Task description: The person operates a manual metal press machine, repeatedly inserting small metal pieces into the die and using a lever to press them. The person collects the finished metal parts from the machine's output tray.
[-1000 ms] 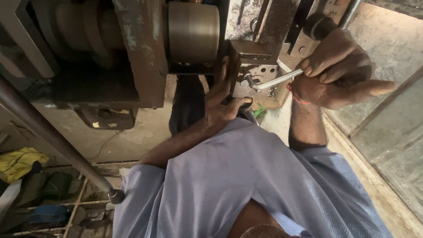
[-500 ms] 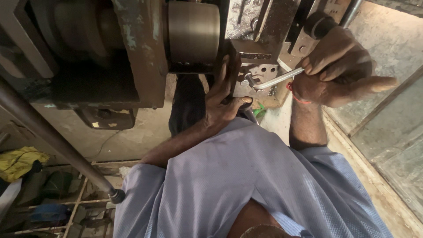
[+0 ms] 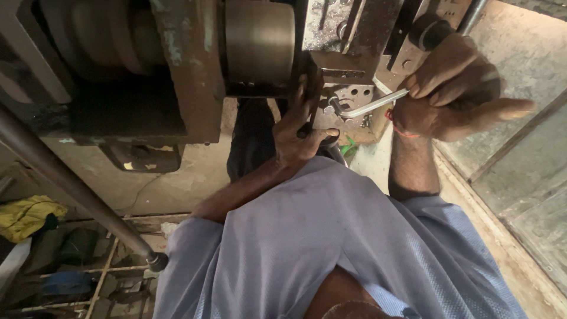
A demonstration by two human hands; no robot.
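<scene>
A bent metal hex key (image 3: 369,106) sits with its short end in the machine's bolted block (image 3: 348,97), below the steel drum (image 3: 260,44). The right hand (image 3: 455,94) grips its long arm, fingers curled, thumb out. The left hand (image 3: 301,133) wraps a dark part under the drum; a grey pipe (image 3: 71,183) slants lower left

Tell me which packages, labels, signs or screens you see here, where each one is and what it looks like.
None in view: no package, label, sign or screen.
Only a worn metal machine, the right hand gripping a bent silver key, the left hand on the machine, and crumpled yellow cloth at lower left.
</scene>
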